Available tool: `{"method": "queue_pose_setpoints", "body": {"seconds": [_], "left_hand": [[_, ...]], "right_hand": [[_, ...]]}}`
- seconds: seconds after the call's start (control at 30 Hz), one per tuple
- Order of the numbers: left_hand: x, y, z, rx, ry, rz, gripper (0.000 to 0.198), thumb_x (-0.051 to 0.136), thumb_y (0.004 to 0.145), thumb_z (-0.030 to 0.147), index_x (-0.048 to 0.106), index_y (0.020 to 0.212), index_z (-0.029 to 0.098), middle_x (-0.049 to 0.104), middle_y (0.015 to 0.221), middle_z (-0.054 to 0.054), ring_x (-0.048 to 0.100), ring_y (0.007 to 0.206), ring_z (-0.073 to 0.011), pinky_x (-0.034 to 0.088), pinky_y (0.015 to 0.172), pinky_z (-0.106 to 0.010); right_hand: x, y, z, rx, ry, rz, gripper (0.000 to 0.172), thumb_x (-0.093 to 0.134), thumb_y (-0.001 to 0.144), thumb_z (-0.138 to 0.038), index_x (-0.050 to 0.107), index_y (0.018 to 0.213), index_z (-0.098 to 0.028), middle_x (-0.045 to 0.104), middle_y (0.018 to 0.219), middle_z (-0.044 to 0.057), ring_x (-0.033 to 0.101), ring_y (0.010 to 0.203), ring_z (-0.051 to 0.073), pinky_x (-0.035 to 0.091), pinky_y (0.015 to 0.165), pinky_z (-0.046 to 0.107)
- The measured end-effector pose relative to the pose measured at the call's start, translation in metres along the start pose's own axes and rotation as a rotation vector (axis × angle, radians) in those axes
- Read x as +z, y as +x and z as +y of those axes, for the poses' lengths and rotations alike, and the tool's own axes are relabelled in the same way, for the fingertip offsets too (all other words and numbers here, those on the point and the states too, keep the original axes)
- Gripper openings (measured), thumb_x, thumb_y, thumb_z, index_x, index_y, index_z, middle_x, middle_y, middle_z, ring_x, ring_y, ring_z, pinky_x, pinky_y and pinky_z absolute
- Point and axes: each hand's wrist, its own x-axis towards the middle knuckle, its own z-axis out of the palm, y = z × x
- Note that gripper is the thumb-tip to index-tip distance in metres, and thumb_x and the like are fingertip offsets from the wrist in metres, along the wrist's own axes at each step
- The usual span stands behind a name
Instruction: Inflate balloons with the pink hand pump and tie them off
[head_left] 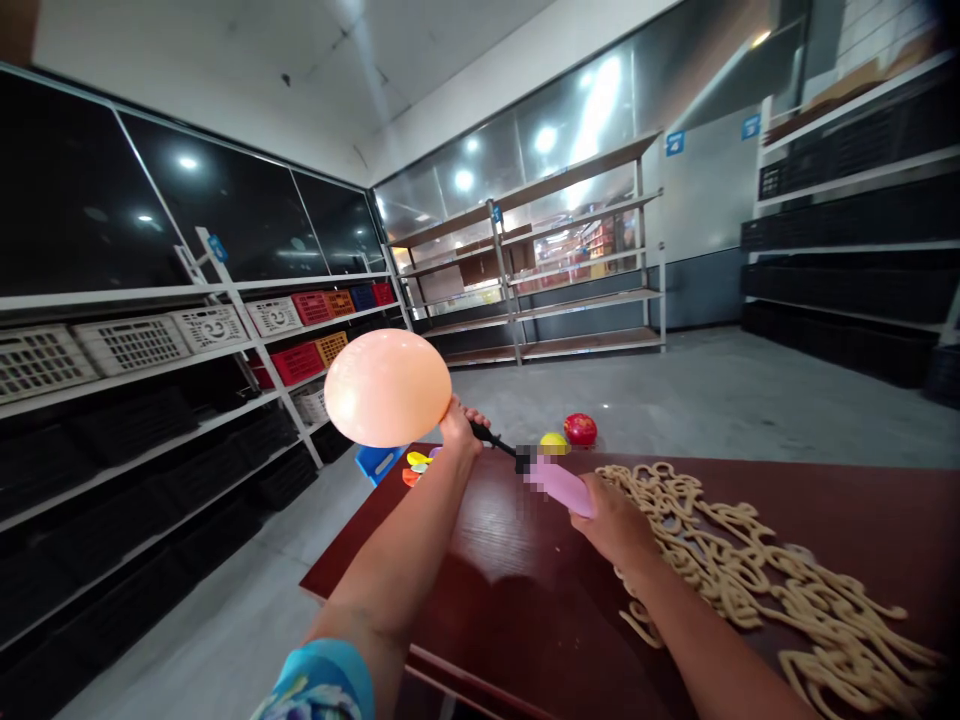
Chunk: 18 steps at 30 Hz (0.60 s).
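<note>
Peach balloon [388, 388] at left looks filled, probably untied; left hand [460, 425] pinches its right end, right hand [616, 528] grips the lilac pump [564, 486].

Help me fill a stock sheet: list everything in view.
Rectangular table: 1, dark red, foreground
Ropy strands: many, beige, table's right
Small pieces: several, multicoloured, table's far left
Round balls: 2, red and yellow, table's far edge
Inflated oval balloon: 1, peach, left of centre
Hand pump: 1, pink and black, centre
Plastic box: 1, blue, beyond table's left
Metal racks: 3, pale, left, back, right
Plastic crates: many, white, black, coloured, side racks
Square signs: 4, blue, near racks
Glass panes: several, dark, left and back
Left hand: 1, bare, at balloon's neck
Right hand: 1, bare, round pump's pink end
Patterned sleeve: 1, blue, left arm
</note>
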Motion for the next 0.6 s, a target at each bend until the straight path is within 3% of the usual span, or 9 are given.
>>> {"method": "queue_pose_setpoints", "body": {"seconds": [0.1,0.2,0.53,0.6], "left_hand": [[-0.007,0.008,0.018,0.034,-0.012,0.001,0.034,0.052,0.079,0.035,0.026,0.063,0.020,0.023,0.047,0.008,0.028,0.035,-0.0070,0.028,0.038,-0.022],[-0.016,0.011,0.019,0.046,-0.029,-0.010,0.032,0.051,0.080,0.033,0.027,0.063,0.020,0.024,0.047,0.008,0.029,0.035,-0.0067,0.029,0.040,-0.021],[-0.030,-0.022,-0.046,-0.091,-0.052,0.049,0.028,0.044,0.080,0.025,0.025,0.061,0.020,0.025,0.045,0.008,0.030,0.034,-0.0073,0.032,0.042,-0.023],[-0.036,-0.024,-0.054,-0.112,-0.090,0.037,0.025,0.042,0.080,0.021,0.025,0.061,0.020,0.026,0.045,0.007,0.030,0.034,-0.0072,0.033,0.043,-0.024]], "right_hand": [[-0.001,-0.002,0.001,-0.008,-0.027,0.015,0.031,0.057,0.069,-0.019,0.053,0.100,-0.020,0.060,0.090,0.005,0.054,0.087,0.019,0.034,0.071,0.027],[-0.001,-0.005,-0.001,0.000,-0.059,0.002,0.031,0.059,0.068,-0.021,0.053,0.098,-0.019,0.060,0.091,0.006,0.054,0.088,0.020,0.034,0.072,0.028],[-0.012,-0.010,-0.015,0.028,-0.182,-0.091,0.034,0.062,0.071,-0.033,0.050,0.101,-0.018,0.058,0.098,0.009,0.051,0.094,0.023,0.033,0.081,0.033],[-0.017,-0.013,-0.021,0.029,-0.194,-0.110,0.042,0.063,0.071,-0.040,0.050,0.104,-0.017,0.058,0.101,0.011,0.049,0.098,0.025,0.031,0.085,0.037]]}}
